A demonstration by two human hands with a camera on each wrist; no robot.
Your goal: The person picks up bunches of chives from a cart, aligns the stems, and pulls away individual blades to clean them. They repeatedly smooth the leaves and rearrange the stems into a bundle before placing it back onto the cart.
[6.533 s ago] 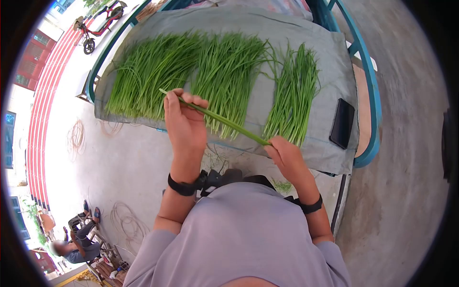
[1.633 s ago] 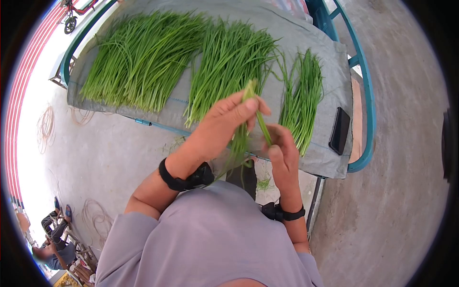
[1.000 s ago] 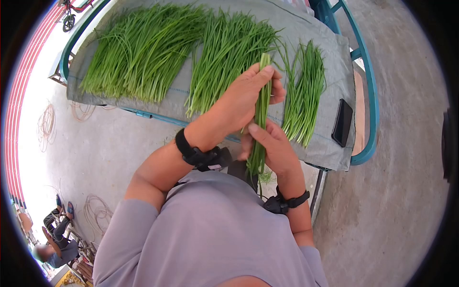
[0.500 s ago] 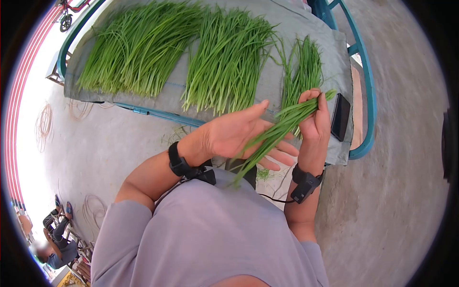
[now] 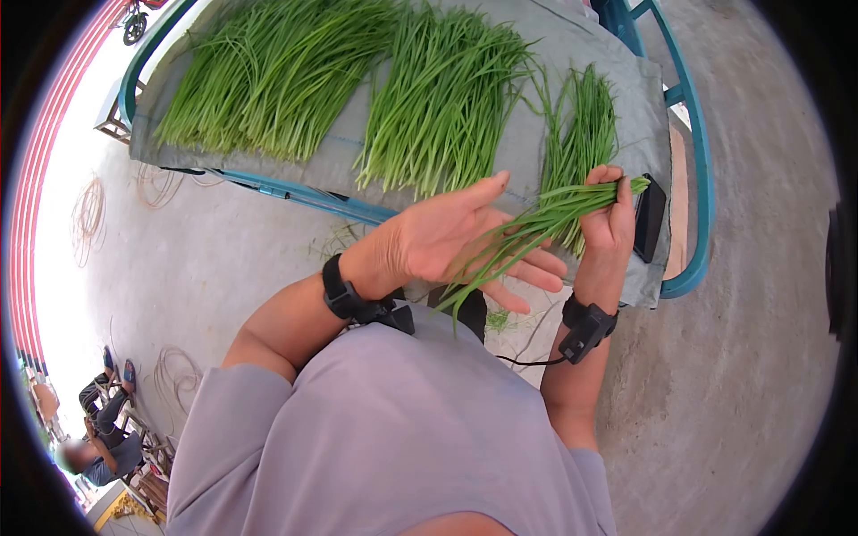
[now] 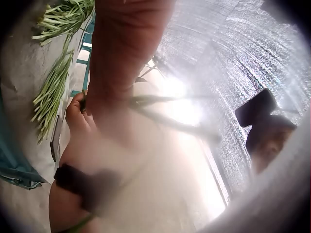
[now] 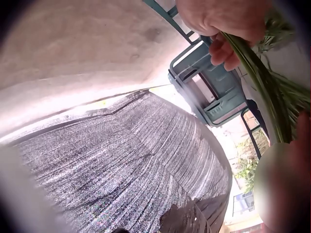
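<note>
a teal metal-railed cart serves as the container here; a grey fabric cloth lines its bed, and on that cloth lie three piles of slender, grass-like green stems: a broad left pile on the cloth's left part, a middle pile near its centre, and a small, thin right pile towards its right side, all with paler ends towards the cloth's near edge; a black rectangular phone lies at the cloth's right edge, partly hidden; the right hand, at the cloth's near right corner and just beside the phone, has its fingers and thumb curled on a small bunch of green stems, pinching it close to the pale cut-looking end; the bunch slants down leftward from there, passing in front of the right pile's lower ends and beyond the cloth's near edge; the left hand, at the cloth's near edge, is spread wide, palm showing and thumb raised, gripping nothing; the bunch's leafy tips cross in front of its fingers, though whether they touch i cannot tell
</note>
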